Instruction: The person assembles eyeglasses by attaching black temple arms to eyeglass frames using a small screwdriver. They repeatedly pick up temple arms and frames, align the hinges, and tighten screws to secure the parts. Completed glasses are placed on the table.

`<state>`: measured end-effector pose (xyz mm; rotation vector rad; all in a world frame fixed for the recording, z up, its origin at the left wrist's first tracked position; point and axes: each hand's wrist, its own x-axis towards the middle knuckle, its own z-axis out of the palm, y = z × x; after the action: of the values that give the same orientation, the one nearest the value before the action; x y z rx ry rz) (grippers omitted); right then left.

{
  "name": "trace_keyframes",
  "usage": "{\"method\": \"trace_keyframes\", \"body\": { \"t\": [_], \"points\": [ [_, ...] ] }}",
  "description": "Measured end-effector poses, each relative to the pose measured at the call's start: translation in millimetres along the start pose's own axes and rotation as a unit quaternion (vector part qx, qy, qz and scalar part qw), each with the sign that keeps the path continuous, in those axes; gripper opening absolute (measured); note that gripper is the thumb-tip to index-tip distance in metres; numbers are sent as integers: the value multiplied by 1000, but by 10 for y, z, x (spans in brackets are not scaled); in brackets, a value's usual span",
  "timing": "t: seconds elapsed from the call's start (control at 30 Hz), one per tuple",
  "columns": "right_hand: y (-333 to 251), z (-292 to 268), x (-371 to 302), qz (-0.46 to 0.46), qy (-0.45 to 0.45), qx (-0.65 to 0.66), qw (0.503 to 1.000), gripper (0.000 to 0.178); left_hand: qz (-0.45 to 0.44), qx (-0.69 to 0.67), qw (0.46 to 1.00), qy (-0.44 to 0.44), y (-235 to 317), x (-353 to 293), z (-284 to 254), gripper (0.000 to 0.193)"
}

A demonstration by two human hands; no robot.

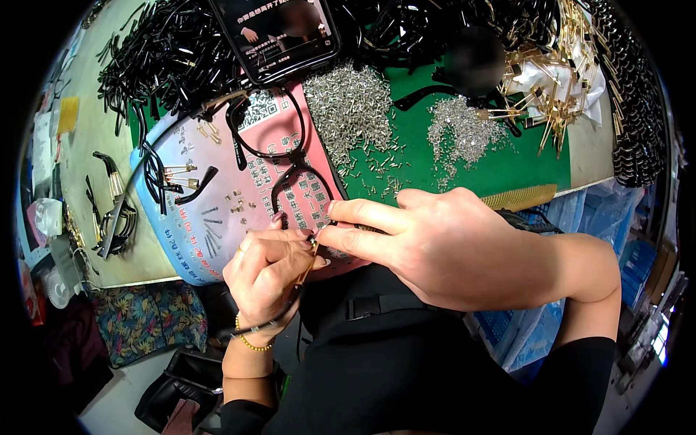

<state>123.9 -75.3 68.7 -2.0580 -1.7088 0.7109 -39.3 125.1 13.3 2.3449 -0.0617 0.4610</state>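
Note:
A black eyeglass frame (302,134) extends away from my two hands, its far rim over the printed mat and its near end between my fingers. My left hand (262,279) is closed, pinching a slim temple arm (277,320) with a gold-coloured stretch and a dark end that crosses my wrist. My right hand (442,246) reaches in from the right; its fingers and thumb press on the frame's near end, where the temple arm meets it. The small parts at that joint are mostly hidden by my fingertips.
Beyond lie heaped black temple arms (174,61), a phone (279,36), a pile of small silver metal pieces (351,109) and a pile of tiny clear or silver bits (464,134). Gold-tipped temples (562,80) are at right, a yellow comb-like strip (518,197) at the green mat's edge.

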Motion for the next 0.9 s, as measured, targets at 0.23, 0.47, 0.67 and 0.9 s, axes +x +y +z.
{"method": "trace_keyframes", "body": {
  "t": [0.23, 0.47, 0.67, 0.9],
  "points": [
    [12, -45, 68, -44, -5, -109, 993, 48, -18, -57, 998, 35, -53, -94, 59, 34],
    [-30, 115, 171, -88, 103, -264, 955, 42, 17, -51, 996, 70, -107, -168, 106, 26],
    [-142, 154, 192, -97, 108, -364, 920, 47, 55, -7, 992, 109, -62, -116, 74, 27],
    [-143, 164, 123, -69, 143, -304, 939, 47, -17, -13, 994, 103, 3, -65, 25, 23]
  ]
}}
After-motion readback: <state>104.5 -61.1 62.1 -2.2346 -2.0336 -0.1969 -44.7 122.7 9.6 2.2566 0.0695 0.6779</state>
